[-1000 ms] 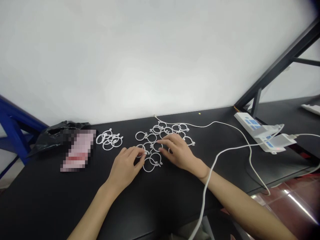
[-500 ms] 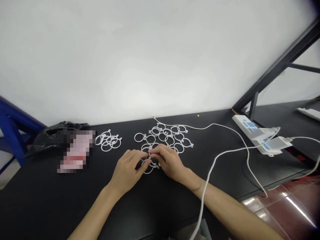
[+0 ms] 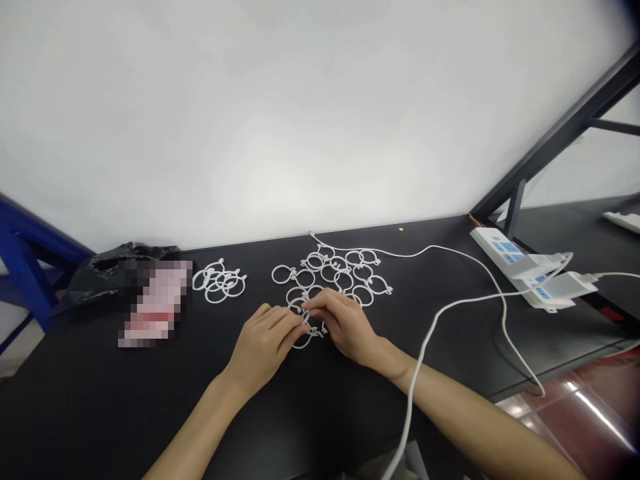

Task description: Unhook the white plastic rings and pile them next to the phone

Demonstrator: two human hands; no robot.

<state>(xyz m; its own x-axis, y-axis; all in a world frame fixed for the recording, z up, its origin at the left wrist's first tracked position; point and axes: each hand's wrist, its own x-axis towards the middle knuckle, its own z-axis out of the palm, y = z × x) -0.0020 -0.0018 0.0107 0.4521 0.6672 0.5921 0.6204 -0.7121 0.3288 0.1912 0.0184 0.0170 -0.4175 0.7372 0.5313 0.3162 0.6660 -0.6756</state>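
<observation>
My left hand [image 3: 267, 340] pinches a white curtain ring [image 3: 305, 319] between thumb and fingers, just above the black table. Fingertips of my right hand [image 3: 345, 325] are closed at the upper part of the same ring; its far side is partly hidden by the fingers. Under and behind both hands lies a loose spread of white curtain rings [image 3: 331, 273], each with a small eyelet, some overlapping. Off to the left of my left hand sits a separate small heap of similar rings [image 3: 216, 292].
A black plastic bag [image 3: 95, 277] and a blurred-out pink item [image 3: 163, 293] lie at the left. On the right, a white power strip [image 3: 495, 247] holds plugged-in adapters. A white cable [image 3: 425, 347] crosses over my right forearm. A pale wall [image 3: 280, 120] rises behind the table [image 3: 270, 427].
My left fingers have closed in toward the ring, which now shows tilted between both hands. The whole view has shifted slightly; the ring heaps look unchanged.
</observation>
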